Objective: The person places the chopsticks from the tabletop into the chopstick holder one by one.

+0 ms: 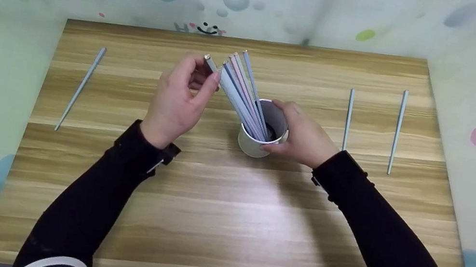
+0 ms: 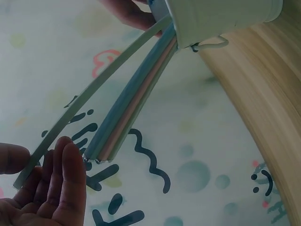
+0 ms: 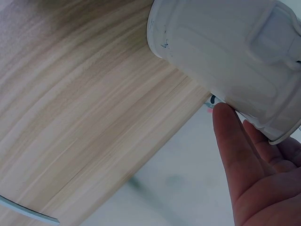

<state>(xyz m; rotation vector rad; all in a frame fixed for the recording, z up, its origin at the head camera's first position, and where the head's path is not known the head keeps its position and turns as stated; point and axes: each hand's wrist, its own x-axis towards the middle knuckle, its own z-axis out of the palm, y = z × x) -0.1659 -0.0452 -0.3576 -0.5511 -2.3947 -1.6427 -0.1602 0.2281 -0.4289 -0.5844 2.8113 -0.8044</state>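
A white metal cup (image 1: 249, 146) stands on the table near its middle. Several blue, pink and green chopsticks (image 1: 246, 88) lean out of it toward the upper left. My left hand (image 1: 177, 105) pinches the top end of a pale green chopstick (image 2: 82, 100) between thumb and fingers; its lower end is still inside the cup. In the left wrist view, this stick stands apart from the bunched blue and pink ones. My right hand (image 1: 308, 138) grips the cup by its right side near the rim, and in the right wrist view its fingers (image 3: 230, 136) lie along the cup wall.
One blue chopstick (image 1: 81, 88) lies at the left of the wooden table (image 1: 202, 225). Two more, an inner chopstick (image 1: 348, 118) and an outer chopstick (image 1: 398, 132), lie at the right, the inner one close to my right wrist. A printed curtain (image 1: 278, 13) borders the table.
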